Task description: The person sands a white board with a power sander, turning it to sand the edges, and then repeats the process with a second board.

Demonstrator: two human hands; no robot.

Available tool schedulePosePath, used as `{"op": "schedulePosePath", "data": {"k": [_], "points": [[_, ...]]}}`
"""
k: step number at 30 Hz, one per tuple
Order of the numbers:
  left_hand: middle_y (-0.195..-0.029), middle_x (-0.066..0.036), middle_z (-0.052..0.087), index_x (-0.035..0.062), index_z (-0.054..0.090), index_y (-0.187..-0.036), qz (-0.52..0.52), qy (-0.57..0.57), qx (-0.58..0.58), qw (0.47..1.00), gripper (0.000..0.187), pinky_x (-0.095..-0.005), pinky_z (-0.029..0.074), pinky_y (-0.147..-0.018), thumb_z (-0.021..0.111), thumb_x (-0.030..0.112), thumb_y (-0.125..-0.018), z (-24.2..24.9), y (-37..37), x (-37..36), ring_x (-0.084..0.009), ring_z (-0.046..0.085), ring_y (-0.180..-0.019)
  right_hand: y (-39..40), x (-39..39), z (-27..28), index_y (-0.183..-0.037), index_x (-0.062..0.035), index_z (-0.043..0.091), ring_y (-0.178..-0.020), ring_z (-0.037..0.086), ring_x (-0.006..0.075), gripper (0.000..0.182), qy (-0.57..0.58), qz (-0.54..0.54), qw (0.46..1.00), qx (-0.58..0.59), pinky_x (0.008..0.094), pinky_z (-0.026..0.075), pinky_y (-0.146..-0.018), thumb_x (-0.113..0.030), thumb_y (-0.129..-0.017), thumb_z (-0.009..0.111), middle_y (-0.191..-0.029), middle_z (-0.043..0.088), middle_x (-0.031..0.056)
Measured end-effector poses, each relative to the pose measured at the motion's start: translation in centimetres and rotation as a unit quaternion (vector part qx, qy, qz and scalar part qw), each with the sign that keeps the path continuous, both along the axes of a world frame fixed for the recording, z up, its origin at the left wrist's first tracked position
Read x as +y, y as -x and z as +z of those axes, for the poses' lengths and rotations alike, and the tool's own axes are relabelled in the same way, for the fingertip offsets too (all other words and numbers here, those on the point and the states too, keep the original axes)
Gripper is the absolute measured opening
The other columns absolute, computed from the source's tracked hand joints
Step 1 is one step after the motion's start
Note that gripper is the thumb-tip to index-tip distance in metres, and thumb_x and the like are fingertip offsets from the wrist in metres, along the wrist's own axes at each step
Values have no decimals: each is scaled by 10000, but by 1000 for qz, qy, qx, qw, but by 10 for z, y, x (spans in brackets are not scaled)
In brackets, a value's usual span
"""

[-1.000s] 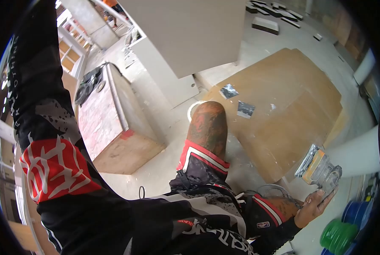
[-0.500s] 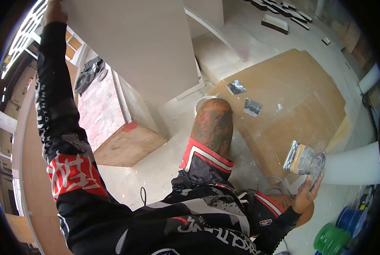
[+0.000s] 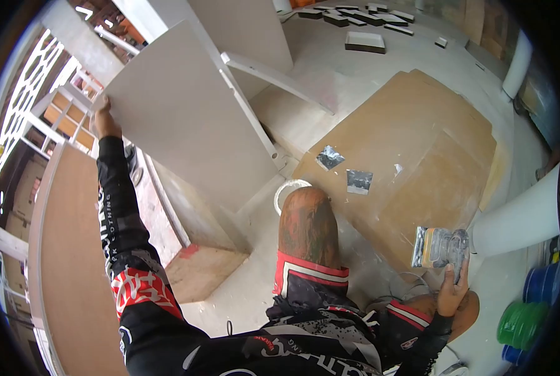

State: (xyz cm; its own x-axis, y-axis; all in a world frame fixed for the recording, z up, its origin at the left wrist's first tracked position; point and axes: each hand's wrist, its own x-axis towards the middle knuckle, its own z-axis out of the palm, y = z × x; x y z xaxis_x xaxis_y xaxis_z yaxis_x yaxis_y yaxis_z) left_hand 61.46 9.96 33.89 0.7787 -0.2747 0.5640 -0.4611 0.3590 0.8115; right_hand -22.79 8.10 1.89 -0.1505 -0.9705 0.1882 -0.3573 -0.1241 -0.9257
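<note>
My left hand [image 3: 106,119] is at the left edge of a large flat grey panel [image 3: 186,119], fingers closed on that edge. The panel stands tilted, its upper corner in view and its lower part down by the floor. On the right, my right hand [image 3: 453,292] grips a dust-covered sander [image 3: 441,248] by its rounded end, above my bent leg. The sander's squarish pad end points left, away from the panel. Part of the fingers on the sander is hidden behind it.
A brown board [image 3: 411,144] lies on the floor with two dark square sheets [image 3: 359,182] on it. A white round-rimmed container [image 3: 286,191] is by my knee. Green roll-like object [image 3: 523,324] at lower right; black-and-white trays [image 3: 365,42] at the back; wooden box [image 3: 208,269] at left.
The view has shifted, showing more of the panel's top and left edge. My left hand appears lower and further right, fully in view. The sander stays in my right hand, turned slightly.
</note>
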Motion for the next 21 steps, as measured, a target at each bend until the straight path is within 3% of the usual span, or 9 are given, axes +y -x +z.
{"op": "schedulePosePath", "data": {"k": [5, 9, 11, 14, 16, 18, 19, 20, 21], "points": [[-1110, -91, 698, -20, 685, -1208, 43, 6, 11, 999, 339, -358, 561, -809, 712, 215, -966, -25, -33, -15, -227, 676, -946, -5, -1, 6, -1532, 59, 404, -1370, 491, 260, 554, -24, 37, 999, -20, 362, 337, -1165, -21, -999, 535, -1508, 513, 203], [-1169, -69, 674, 8, 664, -1291, 25, 6, 34, 999, 378, -377, 540, -873, 693, 154, -944, -49, -60, -27, -211, 644, -1046, -9, -1, 9, -1531, 63, 402, -1361, 494, 252, 556, -2, 14, 1000, 4, 359, 335, -1163, -14, -997, 538, -1499, 520, 196], [-1192, -52, 658, 18, 649, -1320, 30, -10, 63, 998, 406, -369, 522, -909, 680, 169, -944, -55, -63, -35, -205, 628, -1068, -7, -2, 7, -1532, 62, 403, -1358, 495, 245, 559, -25, 21, 999, -4, 355, 335, -1163, -13, -996, 542, -1499, 520, 193], [-1116, -113, 696, -36, 674, -1195, 23, -8, 32, 999, 384, -385, 577, -790, 741, 248, -947, -67, -80, -42, -227, 669, -952, -7, -3, 2, -1536, 56, 400, -1356, 496, 239, 573, -26, 23, 999, -33, 352, 333, -1165, -21, -992, 565, -1502, 518, 188], [-1168, -99, 683, -18, 680, -1200, -22, -32, 74, 997, 398, -400, 556, -877, 726, 287, -948, -70, -99, -42, -225, 655, -1026, -9, -4, 0, -1525, 62, 414, -1350, 504, 234, 569, -19, 20, 998, -53, 354, 341, -1161, -32, -990, 583, -1495, 527, 187], [-1233, -96, 674, -7, 692, -1205, 3, -36, 5, 999, 391, -424, 525, -952, 692, 295, -957, -85, -164, -43, -236, 647, -1088, -12, -1, -2, -1513, 68, 427, -1344, 511, 228, 565, -12, -1, 997, -73, 356, 348, -1158, -44, -988, 601, -1487, 536, 187], [-1193, -59, 651, 53, 639, -1279, -56, -26, 38, 997, 416, -357, 524, -888, 697, 271, -930, -96, -202, -42, -218, 622, -1053, -13, -1, -5, -1487, 67, 462, -1303, 545, 222, 543, -4, 3, 1000, -17, 360, 388, -1129, -57, -982, 619, -1442, 575, 185], [-1268, -143, 678, -11, 686, -1252, 16, -101, -68, 992, 445, -432, 511, -989, 642, 338, -980, -106, -233, -45, -245, 623, -1178, -11, 4, -7, -1461, 66, 497, -1262, 579, 216, 523, 2, -11, 999, 41, 364, 429, -1099, -71, -977, 638, -1398, 613, 183], [-1266, -144, 679, -10, 684, -1254, 46, -150, -104, 982, 446, -433, 512, -986, 641, 339, -980, -102, -222, -52, -247, 624, -1175, -13, 7, -3, -1435, 55, 528, -1215, 607, 211, 497, -20, 7, 1000, 22, 366, 465, -1059, -81, -972, 649, -1347, 645, 175]]}}
